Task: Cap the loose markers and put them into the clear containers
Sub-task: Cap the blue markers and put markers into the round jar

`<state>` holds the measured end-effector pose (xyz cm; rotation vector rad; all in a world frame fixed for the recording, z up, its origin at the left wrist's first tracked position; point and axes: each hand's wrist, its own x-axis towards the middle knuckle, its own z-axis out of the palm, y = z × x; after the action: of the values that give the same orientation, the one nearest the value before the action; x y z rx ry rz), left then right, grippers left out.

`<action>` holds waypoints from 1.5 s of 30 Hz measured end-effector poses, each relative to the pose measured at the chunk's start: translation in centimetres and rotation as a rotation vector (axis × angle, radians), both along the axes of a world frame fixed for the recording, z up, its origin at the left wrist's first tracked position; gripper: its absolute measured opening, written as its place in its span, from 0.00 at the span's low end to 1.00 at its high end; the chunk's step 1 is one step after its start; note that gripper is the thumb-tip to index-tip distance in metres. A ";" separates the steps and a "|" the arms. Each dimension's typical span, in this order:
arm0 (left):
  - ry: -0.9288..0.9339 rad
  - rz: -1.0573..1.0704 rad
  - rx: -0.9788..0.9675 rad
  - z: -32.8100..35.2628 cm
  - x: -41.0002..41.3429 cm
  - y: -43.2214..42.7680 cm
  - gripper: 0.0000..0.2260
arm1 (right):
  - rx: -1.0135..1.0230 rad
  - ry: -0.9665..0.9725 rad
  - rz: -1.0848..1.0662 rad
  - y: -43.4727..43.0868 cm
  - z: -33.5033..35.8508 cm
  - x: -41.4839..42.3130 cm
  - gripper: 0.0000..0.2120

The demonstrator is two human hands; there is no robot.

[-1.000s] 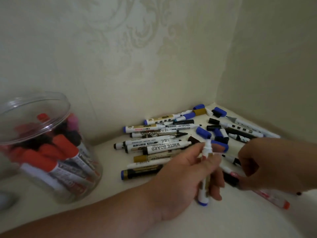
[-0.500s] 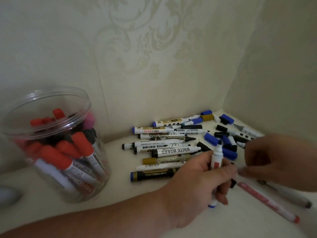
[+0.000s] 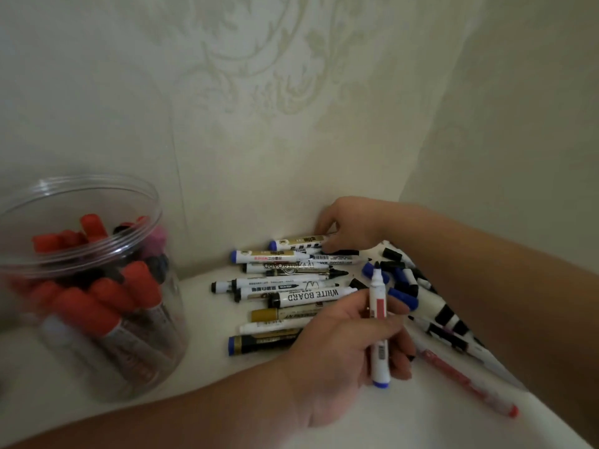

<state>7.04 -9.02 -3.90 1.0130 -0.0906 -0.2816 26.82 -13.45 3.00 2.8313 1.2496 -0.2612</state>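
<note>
Now the uncapped marker (image 3: 378,301) stands upright at lower centre, gripped in the left hand (image 3: 340,351). The right hand (image 3: 351,225) has left it and reached to the pile (image 3: 311,294) by the wall, probably hunting a cap; whether it holds one I cannot tell. The clear container (image 3: 152,218) sits at left.

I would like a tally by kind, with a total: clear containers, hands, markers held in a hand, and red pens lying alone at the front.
clear container: 1
hands: 2, the left hand and the right hand
marker held in the left hand: 1
red pen: 1
Total: 5
</note>
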 end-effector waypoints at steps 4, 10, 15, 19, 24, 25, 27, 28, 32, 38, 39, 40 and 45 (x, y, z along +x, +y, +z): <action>0.006 -0.006 -0.052 0.8 -0.2 -0.1 0.09 | 0.098 0.003 -0.009 -0.5 -0.4 0.2 0.10; 0.039 0.046 -0.051 0.9 0.2 -0.4 0.15 | 0.514 0.040 -0.132 -6.3 2.7 -2.9 0.07; 0.015 0.065 -0.009 0.3 0.4 -0.8 0.16 | 1.043 0.399 -0.076 -14.0 3.8 -5.7 0.19; 0.044 0.100 -0.034 -0.1 0.6 -1.0 0.12 | 0.979 0.736 0.007 -17.1 4.2 -7.2 0.22; 0.019 -0.011 -0.049 0.2 0.3 -1.0 0.14 | 0.720 0.752 -0.024 -14.4 2.1 -9.4 0.16; 0.013 -0.027 -0.053 0.3 0.2 -0.9 0.14 | 0.712 0.726 -0.044 -13.7 1.6 -9.4 0.16; 0.008 -0.043 -0.066 0.5 0.1 -0.7 0.12 | 0.720 0.728 -0.065 -13.1 1.5 -9.1 0.11; 0.006 -0.046 -0.069 0.5 0.0 -0.7 0.11 | 0.729 0.756 -0.063 -13.0 1.8 -8.7 0.11; -0.020 0.012 -0.039 0.3 -0.1 -0.9 0.12 | 0.831 0.677 -0.191 -11.9 2.3 -5.2 0.29; -0.060 0.139 0.084 0.1 -0.1 -0.9 0.13 | 0.380 0.242 0.033 -3.4 0.3 -2.8 0.11; -0.054 0.135 0.089 0.0 0.0 -0.8 0.11 | 0.340 0.243 0.059 -2.2 0.1 -2.8 0.14; -0.053 0.124 0.080 -0.1 0.0 -0.8 0.10 | 0.314 0.234 0.083 -1.2 0.1 -2.8 0.15; -0.038 0.064 -0.005 -0.4 0.3 -0.6 0.12 | 0.248 0.177 0.178 1.3 -1.3 -1.8 0.10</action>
<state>7.34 -9.61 -4.26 1.0141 -0.0932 -0.2038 25.05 -12.14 1.73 2.9238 1.6685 -0.3812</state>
